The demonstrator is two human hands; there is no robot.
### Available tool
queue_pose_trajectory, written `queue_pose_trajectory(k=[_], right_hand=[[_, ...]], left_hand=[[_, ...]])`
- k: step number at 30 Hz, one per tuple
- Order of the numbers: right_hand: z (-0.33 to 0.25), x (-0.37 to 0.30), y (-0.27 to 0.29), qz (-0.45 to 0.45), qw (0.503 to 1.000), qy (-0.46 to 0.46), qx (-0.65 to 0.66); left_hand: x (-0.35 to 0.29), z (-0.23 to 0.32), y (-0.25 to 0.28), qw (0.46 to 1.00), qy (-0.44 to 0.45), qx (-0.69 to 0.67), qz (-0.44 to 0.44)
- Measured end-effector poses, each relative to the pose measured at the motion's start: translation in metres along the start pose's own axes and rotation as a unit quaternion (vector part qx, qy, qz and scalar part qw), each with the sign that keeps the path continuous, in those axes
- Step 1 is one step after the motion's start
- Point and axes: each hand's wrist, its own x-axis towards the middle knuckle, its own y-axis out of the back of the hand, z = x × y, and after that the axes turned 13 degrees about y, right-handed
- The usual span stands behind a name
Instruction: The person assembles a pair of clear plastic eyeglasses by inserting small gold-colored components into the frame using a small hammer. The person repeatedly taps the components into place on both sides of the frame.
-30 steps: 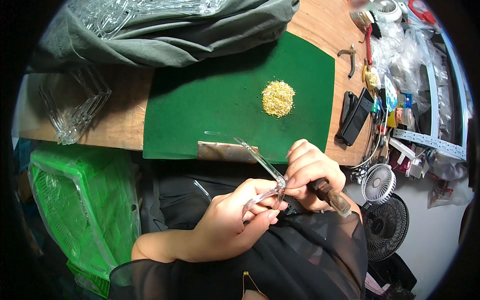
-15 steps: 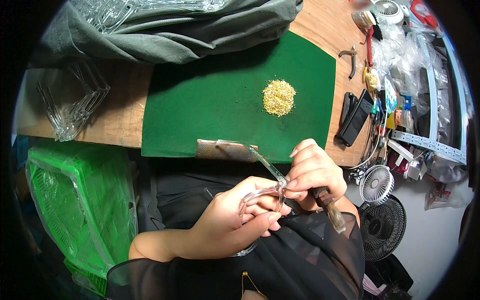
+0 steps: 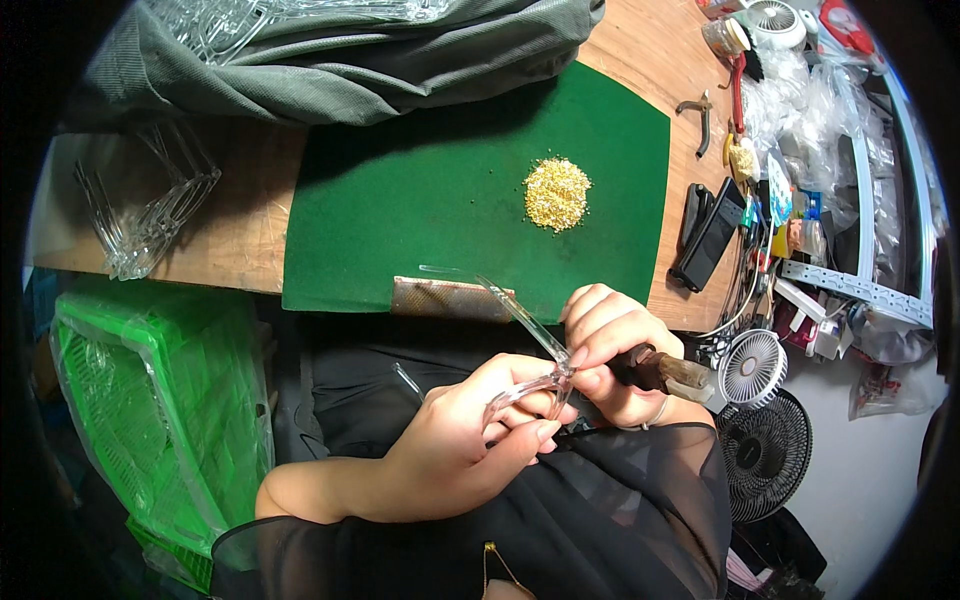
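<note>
Close to my body, just past the bench's front edge, my left hand is closed around a clear plastic eyeglass frame. One temple arm of it slants up and left over the mat's edge. My right hand pinches the frame at the hinge corner with thumb and finger. Within that same hand lies a tool with a brown, worn handle, sticking out to the right; its tip is hidden. A pile of tiny gold and silver pieces lies on the green mat beyond my hands.
A brown textured strip sits at the mat's front edge. Clear eyeglass frames are stacked on the left, below a grey cloth. At right are pliers, a phone, cables and fans. A green crate stands at lower left.
My right hand has rolled, and the brown handle has swung from pointing down and right to pointing nearly straight right. The eyeglass frame has tilted slightly; my left hand stays almost in place.
</note>
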Motion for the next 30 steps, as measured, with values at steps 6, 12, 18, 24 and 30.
queue_pose_trajectory(k=[6,12,18,24,30], right_hand=[[0.003,0.0,0.002,-0.013,0.999,0.021,0.021],[0.003,0.001,0.001,-0.012,1.0,0.019,0.021],[0.002,0.001,0.002,-0.016,0.999,0.018,0.025],[0.002,0.002,0.004,-0.032,0.999,0.031,0.023],[0.005,-0.004,0.005,-0.034,0.998,0.038,0.031]], left_hand=[[-0.002,0.0,-0.001,1.0,0.002,0.005,0.003],[-0.003,-0.001,-0.003,1.0,-0.012,-0.005,0.024],[-0.001,-0.004,-0.003,0.998,-0.035,0.033,0.037],[-0.002,-0.002,-0.003,0.986,-0.067,0.143,0.046],[0.0,-0.008,-0.006,0.969,-0.126,0.188,0.1]])
